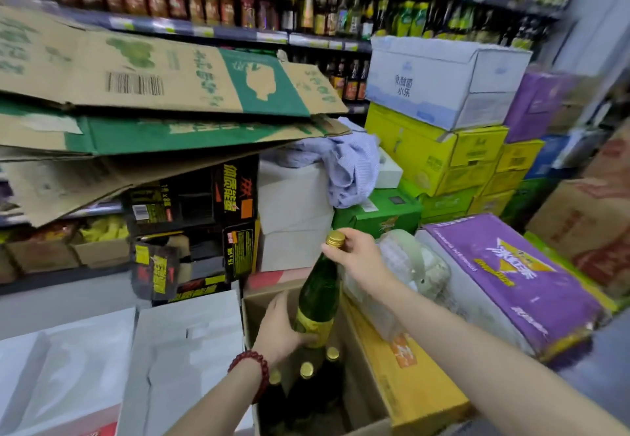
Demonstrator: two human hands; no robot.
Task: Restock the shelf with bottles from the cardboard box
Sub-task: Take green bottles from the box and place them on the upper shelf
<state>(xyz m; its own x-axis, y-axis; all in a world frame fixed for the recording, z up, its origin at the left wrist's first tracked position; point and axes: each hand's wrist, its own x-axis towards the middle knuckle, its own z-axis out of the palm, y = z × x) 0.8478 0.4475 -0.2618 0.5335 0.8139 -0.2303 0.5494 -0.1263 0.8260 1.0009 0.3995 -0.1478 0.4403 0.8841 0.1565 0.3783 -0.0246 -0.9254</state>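
A dark green glass bottle [320, 285] with a gold cap and a yellow label is lifted partway above the open cardboard box [361, 394] at the bottom centre. My right hand [358, 258] grips its neck just under the cap. My left hand [283, 326], with a red bead bracelet on the wrist, wraps around the labelled lower body. Three more gold-capped bottles [306, 371] stand upright inside the box below. The shelf [306, 40] with rows of bottles runs across the top of the view, far behind stacked cartons.
Flattened cardboard sheets [143, 88] jut out at upper left over black drink cartons [191, 224]. White boxes [184, 350] lie at left. Yellow, white and purple cartons [443, 128] are stacked at right, and a purple case [504, 275] lies beside the box.
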